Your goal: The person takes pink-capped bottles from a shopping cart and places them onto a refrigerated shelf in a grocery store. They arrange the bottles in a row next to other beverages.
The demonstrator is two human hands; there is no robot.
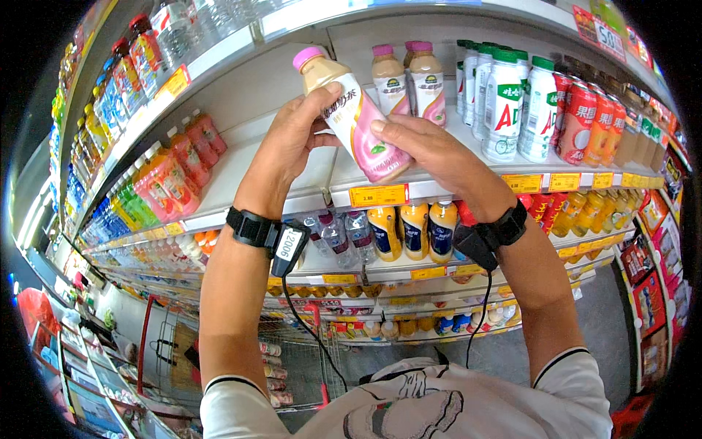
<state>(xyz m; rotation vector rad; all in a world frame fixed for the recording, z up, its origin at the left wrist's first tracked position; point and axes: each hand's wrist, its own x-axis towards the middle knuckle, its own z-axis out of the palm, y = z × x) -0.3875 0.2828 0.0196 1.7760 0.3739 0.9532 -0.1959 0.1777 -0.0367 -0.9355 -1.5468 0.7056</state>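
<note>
A plastic milk tea bottle with a pink cap and a pink and white label is held tilted in front of a store shelf. My left hand grips its upper part, thumb across the shoulder. My right hand holds the lower part, thumb on the label. Behind my right hand, several similar pink-capped bottles stand upright on the shelf. To their right are white bottles with green caps. Both wrists wear black straps with small devices and cables.
The shelf edge with yellow price tags runs just below the held bottle. Yellow and dark blue bottles stand one level lower. Pink juice bottles line the shelf at left. A wire shopping cart with a red frame is below left.
</note>
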